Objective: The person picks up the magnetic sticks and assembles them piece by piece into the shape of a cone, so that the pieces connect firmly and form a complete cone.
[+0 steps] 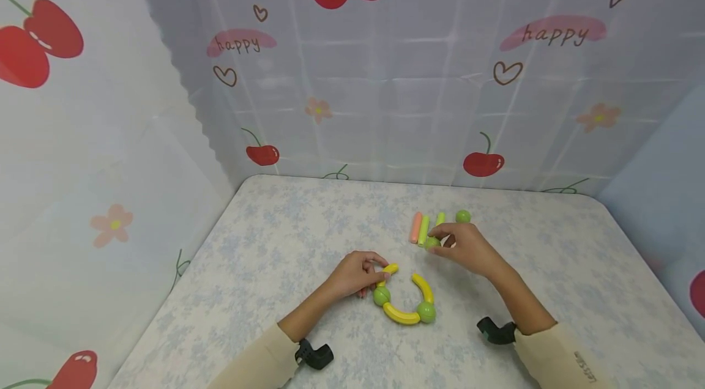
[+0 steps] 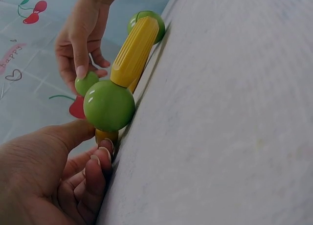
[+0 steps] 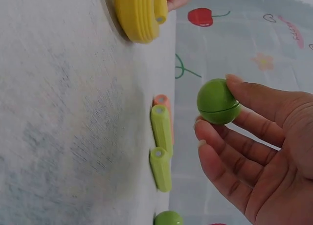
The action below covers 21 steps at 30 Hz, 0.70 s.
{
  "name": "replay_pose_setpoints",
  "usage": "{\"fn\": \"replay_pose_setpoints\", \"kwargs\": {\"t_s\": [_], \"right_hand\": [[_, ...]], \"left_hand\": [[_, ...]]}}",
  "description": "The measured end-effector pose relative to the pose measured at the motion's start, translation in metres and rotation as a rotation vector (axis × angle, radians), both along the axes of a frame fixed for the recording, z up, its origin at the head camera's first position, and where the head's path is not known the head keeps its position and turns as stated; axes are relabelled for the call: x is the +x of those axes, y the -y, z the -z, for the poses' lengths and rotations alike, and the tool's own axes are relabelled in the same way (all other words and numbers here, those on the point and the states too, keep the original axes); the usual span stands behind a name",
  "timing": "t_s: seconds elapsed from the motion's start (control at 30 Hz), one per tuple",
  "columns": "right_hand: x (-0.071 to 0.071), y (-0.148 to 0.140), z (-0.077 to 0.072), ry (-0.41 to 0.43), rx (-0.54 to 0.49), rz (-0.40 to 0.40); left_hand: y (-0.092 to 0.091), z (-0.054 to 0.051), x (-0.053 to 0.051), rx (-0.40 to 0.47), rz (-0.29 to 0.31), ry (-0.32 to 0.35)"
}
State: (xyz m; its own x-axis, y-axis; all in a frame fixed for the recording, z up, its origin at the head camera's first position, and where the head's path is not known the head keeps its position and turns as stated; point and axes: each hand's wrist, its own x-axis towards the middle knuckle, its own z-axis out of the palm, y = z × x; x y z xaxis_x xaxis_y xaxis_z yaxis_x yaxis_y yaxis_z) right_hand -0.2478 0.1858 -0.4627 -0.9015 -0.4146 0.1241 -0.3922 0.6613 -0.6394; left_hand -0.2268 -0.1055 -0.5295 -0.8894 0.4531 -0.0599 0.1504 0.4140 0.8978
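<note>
Ball (image 3: 213, 101), glossy grn, pinched in R hand (image 1: 466, 246), curved ylw rod (image 1: 391, 268) pinched in L hand (image 1: 357, 273)

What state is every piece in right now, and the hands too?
Yellow-and-green chain: curved, its loop open
Raised green ball: held above the surface
Other green ball: resting, unheld
Orange stick: lying flat, loose
Two lime sticks: lying flat, unheld
Left hand: pinching the yellow-and-green chain
Right hand: pinching the raised green ball
</note>
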Motion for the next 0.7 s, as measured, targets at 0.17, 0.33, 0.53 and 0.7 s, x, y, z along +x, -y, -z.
{"fn": "replay_pose_setpoints", "kwargs": {"t_s": [0.17, 0.33, 0.53, 0.7], "right_hand": [[0.004, 0.011, 0.008, -0.001, -0.043, -0.086], [0.008, 0.022, 0.015, -0.012, -0.055, -0.14], [0.011, 0.033, 0.022, 0.032, 0.009, -0.142], [0.013, 0.038, 0.024, 0.043, 0.016, -0.176]], "left_hand": [[0.0, 0.0, 0.0, 0.0, 0.003, -0.004], [0.0, 0.0, -0.001, 0.006, 0.005, -0.002], [0.0, -0.001, 0.0, 0.011, 0.008, 0.001], [0.0, -0.001, 0.0, 0.012, 0.009, 0.004]]}}
